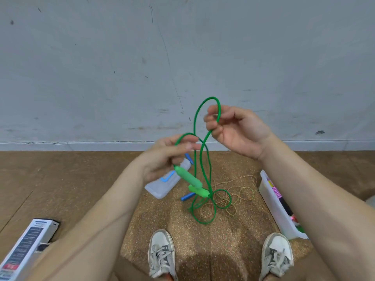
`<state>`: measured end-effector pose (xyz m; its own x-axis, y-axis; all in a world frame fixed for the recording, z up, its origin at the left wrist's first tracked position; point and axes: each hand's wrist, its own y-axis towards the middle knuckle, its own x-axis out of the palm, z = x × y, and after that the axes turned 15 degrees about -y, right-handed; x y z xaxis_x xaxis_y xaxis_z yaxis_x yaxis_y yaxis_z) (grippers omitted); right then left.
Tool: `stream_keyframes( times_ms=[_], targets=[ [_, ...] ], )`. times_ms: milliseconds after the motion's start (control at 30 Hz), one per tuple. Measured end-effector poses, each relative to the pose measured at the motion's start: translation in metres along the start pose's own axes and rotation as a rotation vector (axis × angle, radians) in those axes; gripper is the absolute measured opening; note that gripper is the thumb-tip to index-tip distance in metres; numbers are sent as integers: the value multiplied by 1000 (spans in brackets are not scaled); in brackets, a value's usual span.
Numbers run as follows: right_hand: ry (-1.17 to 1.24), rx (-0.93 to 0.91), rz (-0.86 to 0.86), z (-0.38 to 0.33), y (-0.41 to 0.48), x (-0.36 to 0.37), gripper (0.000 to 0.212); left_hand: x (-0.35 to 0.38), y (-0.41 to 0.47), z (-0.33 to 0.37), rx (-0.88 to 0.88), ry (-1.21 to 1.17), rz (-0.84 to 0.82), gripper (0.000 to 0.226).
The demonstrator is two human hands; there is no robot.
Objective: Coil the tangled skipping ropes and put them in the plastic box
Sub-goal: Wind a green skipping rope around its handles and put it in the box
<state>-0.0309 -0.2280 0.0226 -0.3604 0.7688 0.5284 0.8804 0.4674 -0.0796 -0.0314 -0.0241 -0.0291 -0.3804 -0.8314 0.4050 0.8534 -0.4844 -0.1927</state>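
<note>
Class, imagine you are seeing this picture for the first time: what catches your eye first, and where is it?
The bright green skipping rope, lifted in loops at the centre, pinched by the left hand and gripped by the right hand. Its green handles dangle below the left hand, above a thin speckled rope tangled on the mat; the plastic box stands at the right.

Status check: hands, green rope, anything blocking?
Left hand and right hand both grip the green rope, loops raised. Not yet coiled; tail on the floor. Tail overlaps thin speckled rope; plastic box stands to the right.
</note>
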Motion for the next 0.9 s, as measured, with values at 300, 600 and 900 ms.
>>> stream_keyframes(
  times_ms=[300, 600, 900],
  targets=[
    [414, -222, 349, -21, 5, -10, 36, 44, 1, -73, -327, 167, -408, 46],
    [236, -199, 522, -6, 9, -12, 29, 70, 12, -46, -223, -358, -96, 42],
    [-621, 331, 209, 27, -7, -1, 62, 52, 27, -2, 106, -655, 300, 19]
  ],
)
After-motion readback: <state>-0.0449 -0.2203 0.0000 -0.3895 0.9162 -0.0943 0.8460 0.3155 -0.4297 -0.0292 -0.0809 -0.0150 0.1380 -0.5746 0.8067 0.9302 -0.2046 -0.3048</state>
